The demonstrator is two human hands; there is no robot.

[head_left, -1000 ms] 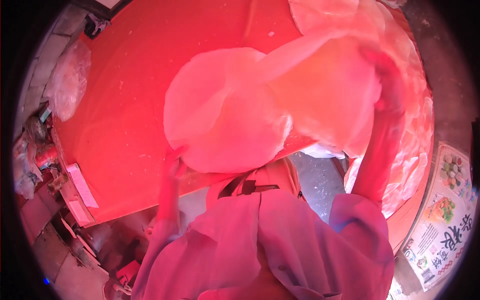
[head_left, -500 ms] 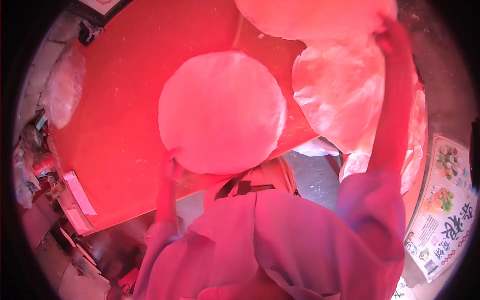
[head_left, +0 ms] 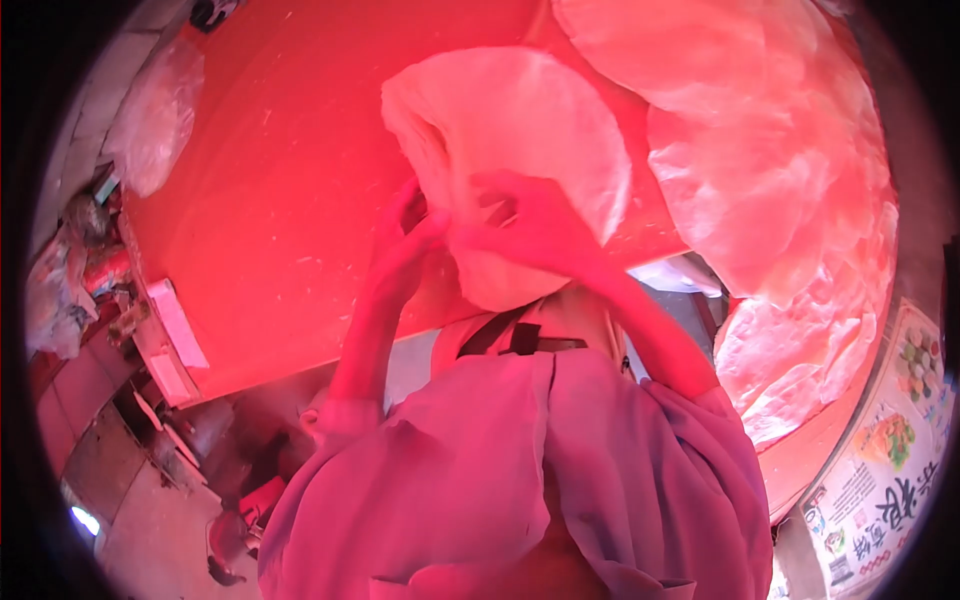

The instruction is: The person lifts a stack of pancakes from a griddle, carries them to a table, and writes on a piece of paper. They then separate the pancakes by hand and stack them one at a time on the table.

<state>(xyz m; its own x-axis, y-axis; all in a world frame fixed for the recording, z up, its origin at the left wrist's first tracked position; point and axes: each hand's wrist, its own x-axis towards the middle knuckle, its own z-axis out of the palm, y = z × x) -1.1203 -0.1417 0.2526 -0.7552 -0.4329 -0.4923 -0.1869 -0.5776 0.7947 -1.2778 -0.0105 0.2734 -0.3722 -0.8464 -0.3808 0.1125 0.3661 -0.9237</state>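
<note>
A round, thin, pale sheet (head_left: 540, 120) lies on the red table (head_left: 280, 220), its left side lifted and creased. At that left edge my left hand (head_left: 410, 235) has its thumb and fingers curled round the rim. Over the lower middle of the sheet is my right hand (head_left: 515, 220), fingers bent and thumb pointing towards my left hand; its fingertips touch the sheet, and whether they pinch it is unclear. More thin round sheets (head_left: 760, 150) lie overlapped along the table's right side.
A clear plastic bag (head_left: 155, 125) hangs by the table's left edge, above bags and small items (head_left: 70, 280). A printed box or sheet with food pictures (head_left: 880, 470) is at the lower right. The table's near edge is in front of my body.
My right hand has come from the upper right pile to the middle sheet. My left hand has moved up along its left edge, which is now lifted and creased. The view has shifted.
</note>
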